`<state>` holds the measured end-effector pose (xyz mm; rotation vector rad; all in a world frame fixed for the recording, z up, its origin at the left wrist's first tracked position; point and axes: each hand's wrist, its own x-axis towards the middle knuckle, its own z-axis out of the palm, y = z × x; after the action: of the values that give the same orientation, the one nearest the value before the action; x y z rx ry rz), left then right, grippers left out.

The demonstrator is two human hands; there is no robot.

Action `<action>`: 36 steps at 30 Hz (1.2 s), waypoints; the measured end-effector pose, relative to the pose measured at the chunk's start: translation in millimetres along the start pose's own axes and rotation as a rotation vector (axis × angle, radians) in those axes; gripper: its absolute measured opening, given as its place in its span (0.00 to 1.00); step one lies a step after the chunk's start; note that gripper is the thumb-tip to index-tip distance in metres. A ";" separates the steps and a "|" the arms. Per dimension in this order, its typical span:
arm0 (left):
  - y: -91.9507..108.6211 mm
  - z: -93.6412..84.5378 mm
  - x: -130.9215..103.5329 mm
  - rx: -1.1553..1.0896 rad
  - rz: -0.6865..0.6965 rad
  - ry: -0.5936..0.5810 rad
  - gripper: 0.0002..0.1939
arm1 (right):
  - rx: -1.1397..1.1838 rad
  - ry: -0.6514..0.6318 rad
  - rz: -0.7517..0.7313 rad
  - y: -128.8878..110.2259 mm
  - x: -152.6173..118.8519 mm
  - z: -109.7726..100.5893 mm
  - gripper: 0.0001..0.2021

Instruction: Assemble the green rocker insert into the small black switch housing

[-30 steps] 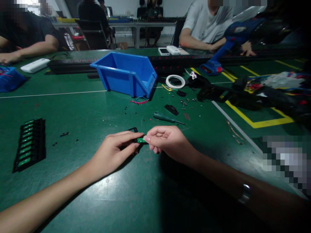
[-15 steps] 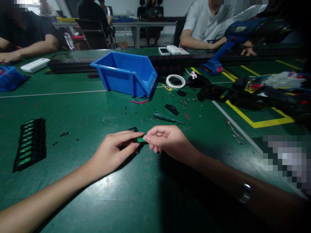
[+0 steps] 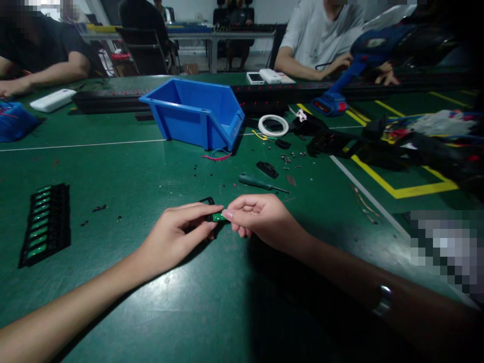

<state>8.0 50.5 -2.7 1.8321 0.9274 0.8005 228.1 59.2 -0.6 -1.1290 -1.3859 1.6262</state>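
Both my hands pinch one small green circuit board over the green mat.

My left hand (image 3: 177, 237) closes thumb and forefinger on the black part at one end of the small green circuit board (image 3: 218, 217); my right hand (image 3: 260, 218) pinches the other end, its remaining fingers curled. Just beyond lies a screwdriver (image 3: 260, 183); the blue bin (image 3: 196, 113) stands farther back, a black tray (image 3: 45, 223) well to the left. Bare mat surrounds my hands.
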 end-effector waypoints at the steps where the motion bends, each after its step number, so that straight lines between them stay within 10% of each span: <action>1: -0.2 0.0 -0.3 -0.003 -0.001 0.001 0.16 | 0.000 0.002 -0.002 0.3 0.0 -0.1 0.08; 36: 6.0 0.5 2.2 -0.034 -0.035 0.023 0.13 | -0.096 0.038 -0.076 2.7 -7.7 6.2 0.08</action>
<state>11.1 50.3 3.0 1.7759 0.9526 0.8125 225.2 49.4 -1.7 -1.1416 -1.4776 1.4911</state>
